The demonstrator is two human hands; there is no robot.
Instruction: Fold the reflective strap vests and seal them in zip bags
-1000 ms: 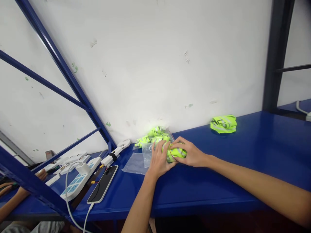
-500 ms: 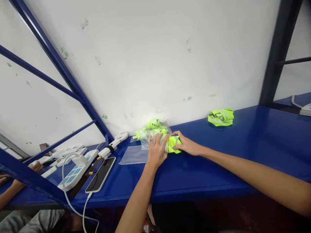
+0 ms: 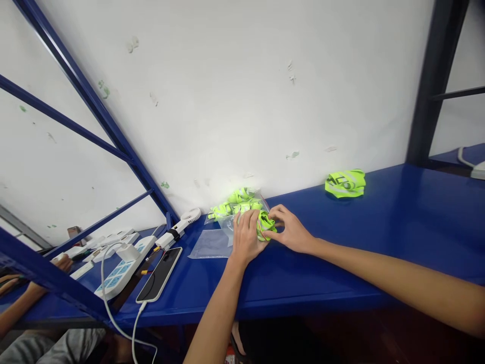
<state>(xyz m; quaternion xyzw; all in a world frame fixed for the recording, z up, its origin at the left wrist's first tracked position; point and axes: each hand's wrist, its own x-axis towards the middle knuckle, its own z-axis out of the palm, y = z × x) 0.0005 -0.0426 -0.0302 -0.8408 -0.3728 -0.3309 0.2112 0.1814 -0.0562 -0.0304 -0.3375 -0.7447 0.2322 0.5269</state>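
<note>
A rolled hi-vis vest [image 3: 266,225], yellow-green with reflective bands, sits between my hands, its round end facing right. A clear plastic bag with a thin red edge is around part of the roll. My left hand [image 3: 248,233] is closed around the bagged part, fingers over the top. At the exposed end, my right hand [image 3: 287,230] is closed, thumb and fingertips pressing on the vest near the red edge. Behind my left hand lie several rolled vests in clear bags [image 3: 242,198]. A flat clear bag [image 3: 210,244] rests left of it.
A folded hi-vis vest [image 3: 345,183] lies farther right on the blue table [image 3: 341,237]. To the left are a phone [image 3: 159,275] on a white cable, a handheld fan [image 3: 182,226] and a power strip [image 3: 123,270]. Beyond the blue frame, another person's hand [image 3: 62,263] shows.
More of the vest roll is now inside the bag, and its exposed end is shorter. My right hand has shifted slightly left, its fingers at the bag's red edge.
</note>
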